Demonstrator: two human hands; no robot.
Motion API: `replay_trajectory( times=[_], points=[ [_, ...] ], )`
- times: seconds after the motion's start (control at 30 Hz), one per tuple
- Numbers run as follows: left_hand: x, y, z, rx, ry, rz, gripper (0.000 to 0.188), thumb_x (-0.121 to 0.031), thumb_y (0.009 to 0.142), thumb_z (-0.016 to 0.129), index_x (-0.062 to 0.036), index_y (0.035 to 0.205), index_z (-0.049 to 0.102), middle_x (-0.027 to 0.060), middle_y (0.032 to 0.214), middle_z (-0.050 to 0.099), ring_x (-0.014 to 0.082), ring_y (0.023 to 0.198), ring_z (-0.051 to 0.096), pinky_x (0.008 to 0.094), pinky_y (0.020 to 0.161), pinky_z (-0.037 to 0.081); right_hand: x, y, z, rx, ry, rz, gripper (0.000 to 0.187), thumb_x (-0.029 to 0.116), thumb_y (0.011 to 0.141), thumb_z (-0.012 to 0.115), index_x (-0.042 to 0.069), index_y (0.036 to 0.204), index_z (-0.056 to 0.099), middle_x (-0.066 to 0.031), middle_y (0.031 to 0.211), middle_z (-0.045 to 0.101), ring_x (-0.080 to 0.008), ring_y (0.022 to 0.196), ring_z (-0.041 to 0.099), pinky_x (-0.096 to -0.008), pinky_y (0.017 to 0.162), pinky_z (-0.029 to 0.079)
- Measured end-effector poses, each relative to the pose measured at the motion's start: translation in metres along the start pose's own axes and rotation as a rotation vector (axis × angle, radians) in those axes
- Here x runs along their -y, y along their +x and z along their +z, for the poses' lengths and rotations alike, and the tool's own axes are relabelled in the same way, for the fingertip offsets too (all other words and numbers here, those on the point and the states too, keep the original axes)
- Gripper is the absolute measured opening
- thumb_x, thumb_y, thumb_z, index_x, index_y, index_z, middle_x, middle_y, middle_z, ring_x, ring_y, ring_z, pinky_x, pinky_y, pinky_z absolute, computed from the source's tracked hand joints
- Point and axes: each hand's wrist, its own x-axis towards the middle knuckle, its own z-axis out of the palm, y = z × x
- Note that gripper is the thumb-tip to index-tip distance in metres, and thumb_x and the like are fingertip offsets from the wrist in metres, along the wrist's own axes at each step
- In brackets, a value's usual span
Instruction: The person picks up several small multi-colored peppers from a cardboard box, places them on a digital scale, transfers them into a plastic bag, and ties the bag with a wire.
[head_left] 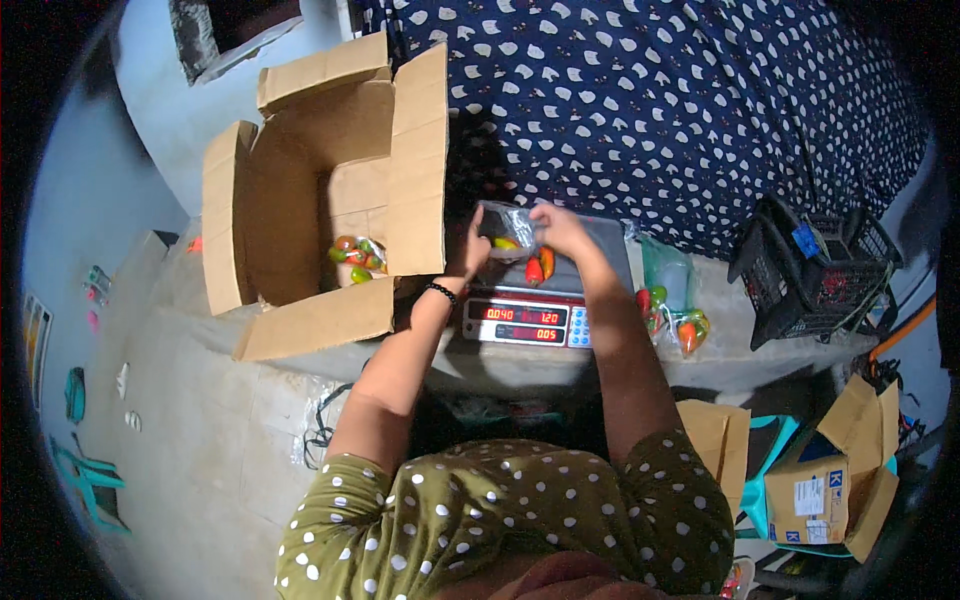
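A clear plastic bag [511, 217] is held above a digital scale [607, 262], its mouth spread between my two hands. My left hand [473, 246] grips the bag's left side, a dark beaded bracelet on the wrist. My right hand [562, 232] pinches its right edge with bent fingers. Low in the bag shows a yellow-green pepper [505, 243]. Just below my right hand, a red pepper [534, 271] and an orange-red pepper [547, 262] lie close together on the scale's plate. The scale's red display is lit.
An open cardboard box [418, 165] stands at left, with bagged peppers [357, 256] inside. Right of the scale lie more bagged peppers [690, 331] and a green-tinted bag [667, 274]. A black plastic crate [800, 275] stands farther right. Below it is another cardboard box [810, 495]. Patterned dark cloth [640, 110] hangs behind.
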Motion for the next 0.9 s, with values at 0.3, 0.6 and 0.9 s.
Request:
replay_trajectory(
  times=[0.3,0.6,0.9],
  points=[
    [-0.018,0.004,-0.003,0.022,-0.088,0.149,0.062,0.01,0.065,0.037,0.0008,0.126,0.036,0.0164,0.124,0.045,0.0259,0.101,0.05,0.0279,0.088,0.037,-0.025,-0.018,0.062,-0.099,-0.76,0.456,0.053,0.022,0.07,0.058,0.004,0.118,0.046,-0.022,0.122,0.034,-0.0383,0.115,0.032,-0.0427,0.095,0.031],
    [-0.065,0.01,0.023,0.321,-0.221,0.005,0.064,0.009,0.069,0.04,-0.0056,0.13,0.032,0.0125,0.12,0.049,0.0088,0.052,0.049,0.0224,0.042,0.041,0.031,-0.053,-0.038,-0.372,1.228,-0.217,0.037,0.007,0.071,0.05,0.001,0.108,0.046,-0.012,0.098,0.056,-0.0203,0.081,0.056,-0.0293,0.063,0.048],
    [-0.079,-0.001,0.026,0.43,0.373,0.554,0.063,0.007,0.065,0.046,-0.0062,0.126,0.038,0.0179,0.123,0.044,0.027,0.115,0.043,0.0304,0.095,0.034,0.006,-0.007,-0.007,-0.086,1.026,0.484,0.025,0.029,0.087,0.036,0.011,0.099,0.049,-0.0066,0.093,0.055,-0.022,0.081,0.053,-0.0399,0.058,0.047]
  ],
)
